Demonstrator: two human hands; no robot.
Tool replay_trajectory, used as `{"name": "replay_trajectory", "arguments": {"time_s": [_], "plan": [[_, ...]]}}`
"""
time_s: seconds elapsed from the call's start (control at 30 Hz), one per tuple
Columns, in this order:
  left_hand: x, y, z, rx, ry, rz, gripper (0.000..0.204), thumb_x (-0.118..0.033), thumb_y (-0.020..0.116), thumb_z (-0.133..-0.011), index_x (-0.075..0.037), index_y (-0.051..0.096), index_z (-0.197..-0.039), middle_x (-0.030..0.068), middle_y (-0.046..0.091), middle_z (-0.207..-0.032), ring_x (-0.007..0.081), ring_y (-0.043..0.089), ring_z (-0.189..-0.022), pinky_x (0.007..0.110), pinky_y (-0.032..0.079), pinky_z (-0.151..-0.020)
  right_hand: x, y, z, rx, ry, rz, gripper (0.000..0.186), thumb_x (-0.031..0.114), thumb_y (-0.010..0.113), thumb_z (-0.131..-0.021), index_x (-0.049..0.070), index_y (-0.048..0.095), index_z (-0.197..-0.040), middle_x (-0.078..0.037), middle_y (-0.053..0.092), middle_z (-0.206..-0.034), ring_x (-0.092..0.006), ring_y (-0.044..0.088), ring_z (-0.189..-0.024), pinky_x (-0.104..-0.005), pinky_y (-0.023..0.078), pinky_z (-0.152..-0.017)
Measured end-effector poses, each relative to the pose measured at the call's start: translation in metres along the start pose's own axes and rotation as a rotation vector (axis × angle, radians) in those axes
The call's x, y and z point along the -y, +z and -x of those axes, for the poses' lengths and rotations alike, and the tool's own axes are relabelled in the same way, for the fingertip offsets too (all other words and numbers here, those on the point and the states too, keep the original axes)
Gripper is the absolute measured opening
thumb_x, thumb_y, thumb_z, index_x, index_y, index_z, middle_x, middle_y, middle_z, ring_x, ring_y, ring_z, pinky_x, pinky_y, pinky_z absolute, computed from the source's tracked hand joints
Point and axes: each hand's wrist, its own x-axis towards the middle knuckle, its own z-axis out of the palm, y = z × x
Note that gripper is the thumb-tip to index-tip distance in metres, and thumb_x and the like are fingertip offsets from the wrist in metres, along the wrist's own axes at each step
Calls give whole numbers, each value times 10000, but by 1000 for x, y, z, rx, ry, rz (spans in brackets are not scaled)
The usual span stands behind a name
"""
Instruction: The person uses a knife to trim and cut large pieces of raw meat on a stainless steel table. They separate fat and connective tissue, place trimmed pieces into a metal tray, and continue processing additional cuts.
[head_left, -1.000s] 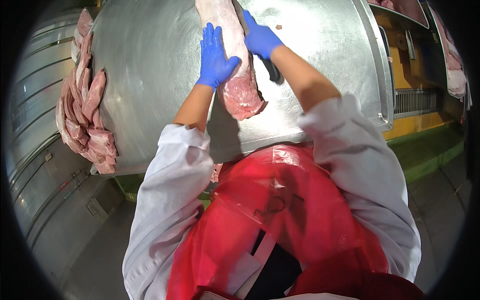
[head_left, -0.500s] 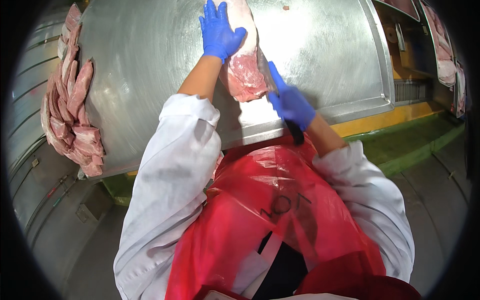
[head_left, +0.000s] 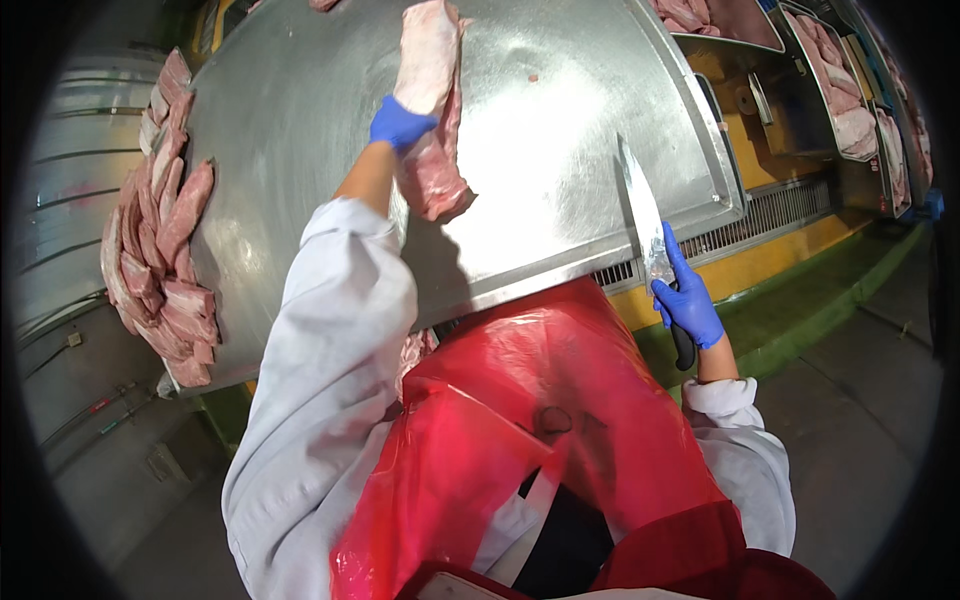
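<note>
My left hand, in a blue glove, grips the left edge of a long slab of meat. Pale fat covers the slab's top, and redder flesh shows at its near end. Part of the left hand's fingers is hidden at the meat. Off to the right, my blue-gloved right hand is closed around the black handle of a knife. Its long blade points away from me, over the right part of the metal table and apart from the meat.
Several meat strips lie heaped along the table's left edge. A small meat scrap rests on the tabletop. Trays of meat stand at the far right. Beyond the raised table rim are a floor grate and a green step.
My right hand has swung right with the knife, away from the meat, and the blade now shows. My left hand has gone from lying flat on the slab to gripping its side.
</note>
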Motion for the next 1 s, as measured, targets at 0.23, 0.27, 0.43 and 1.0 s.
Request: {"name": "replay_trajectory", "arguments": {"time_s": [0.23,0.27,0.43,1.0], "plan": [[10,7,-24,-161,55,470,728,-203,791,-757,142,451,-1300,230,691,-886,277,695,-703,346,566,-617,8,-27,-36,40,-28,-79,866,-29,535,-906,301,162,-1614,-10,578,-719,-58,468,-497,-239,412,-447],[-2,28,-22,-148,71,413,887,-363,838,-738,110,409,-1353,258,683,-1021,311,703,-877,371,571,-759,8,-34,-45,52,-47,-44,866,-27,538,-905,303,164,-1613,-10,579,-719,-58,467,-497,-241,413,-449],[-135,91,55,35,-279,-453,1395,-607,840,-631,-100,-33,-1594,270,91,-1625,488,193,-1475,609,334,-1128,14,-60,-87,-23,-140,24,851,-12,536,-917,306,162,-1613,-3,573,-666,-68,471,-480,-248,431,-457],[96,46,95,491,-261,1506,463,-93,553,-862,33,559,-1308,144,671,-1184,254,669,-1027,410,534,-949,-20,-123,-71,-41,3,-26,843,12,534,-918,299,156,-1614,-30,574,-705,-78,491,-523,-244,428,-446]]}}
